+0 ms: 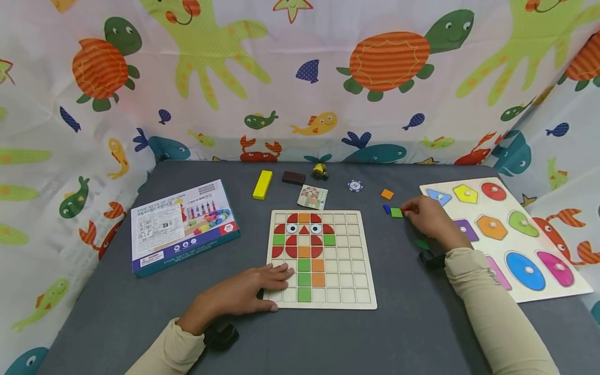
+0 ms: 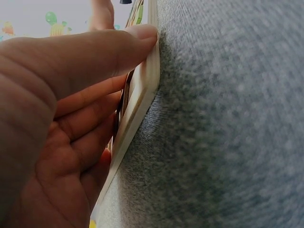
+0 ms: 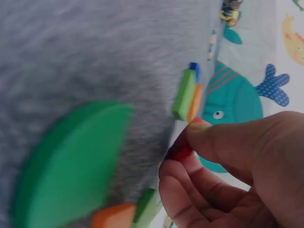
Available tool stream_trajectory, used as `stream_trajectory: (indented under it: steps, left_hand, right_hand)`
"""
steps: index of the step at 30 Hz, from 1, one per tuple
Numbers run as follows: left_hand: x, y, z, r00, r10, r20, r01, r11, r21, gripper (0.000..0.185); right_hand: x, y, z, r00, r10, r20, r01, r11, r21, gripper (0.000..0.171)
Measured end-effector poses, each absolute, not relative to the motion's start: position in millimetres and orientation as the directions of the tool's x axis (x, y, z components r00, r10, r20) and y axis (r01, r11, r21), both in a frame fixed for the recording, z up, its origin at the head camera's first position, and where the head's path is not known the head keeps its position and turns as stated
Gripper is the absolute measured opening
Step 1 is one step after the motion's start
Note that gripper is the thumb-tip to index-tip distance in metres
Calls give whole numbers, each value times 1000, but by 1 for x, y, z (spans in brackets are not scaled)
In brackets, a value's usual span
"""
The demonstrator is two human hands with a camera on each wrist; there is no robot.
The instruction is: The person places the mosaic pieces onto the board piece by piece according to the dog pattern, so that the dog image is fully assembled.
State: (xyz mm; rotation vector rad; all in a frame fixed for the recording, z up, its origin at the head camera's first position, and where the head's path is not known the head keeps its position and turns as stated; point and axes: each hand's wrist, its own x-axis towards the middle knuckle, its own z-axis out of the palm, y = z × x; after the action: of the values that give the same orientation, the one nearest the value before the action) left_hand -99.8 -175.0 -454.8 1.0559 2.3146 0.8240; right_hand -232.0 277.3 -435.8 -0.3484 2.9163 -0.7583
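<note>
A wooden grid board [image 1: 356, 260] lies in the middle of the grey table, part filled with red, green and orange tiles that form an owl-like figure. My left hand [image 1: 253, 291] rests flat on the board's near left corner, thumb against its edge [image 2: 142, 95]. My right hand [image 1: 428, 216] is to the board's right and pinches a small red piece [image 3: 179, 148] between thumb and fingers. Just beyond it lie a green tile [image 1: 396, 212], a blue tile [image 1: 386, 209] and an orange tile [image 1: 387, 194]. A large green piece [image 3: 71, 161] lies close under the right wrist.
A boxed toy set [image 1: 183, 226] lies at the left. A yellow block [image 1: 262, 184], a dark block [image 1: 294, 178], a pattern card [image 1: 312, 197], a small figure [image 1: 320, 171] and a chip [image 1: 354, 185] sit behind the board. A shape puzzle board [image 1: 511, 234] lies at the right. Printed cloth walls surround the table.
</note>
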Motion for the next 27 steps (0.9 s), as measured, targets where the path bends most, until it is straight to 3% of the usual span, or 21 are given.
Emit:
stream_trajectory:
  steps: [10,20,27]
  left_hand:
    - [-99,-175,-454,-600,780,-177,491,534,688,56]
    - [-99,-176,-454,-600,781,-175,495,534,685,57]
    - [-100,-176,-455,-595,785,-171,496,527,690,56]
  right_hand:
    - [-226,260,-430,-974,-225,-32,-173,826,-537,25]
    - [-203,211,-431,-905,-426,-2,-338,721,-605,22]
    - [-190,179,-434,-852,-523,-7,-380,627,-680,24]
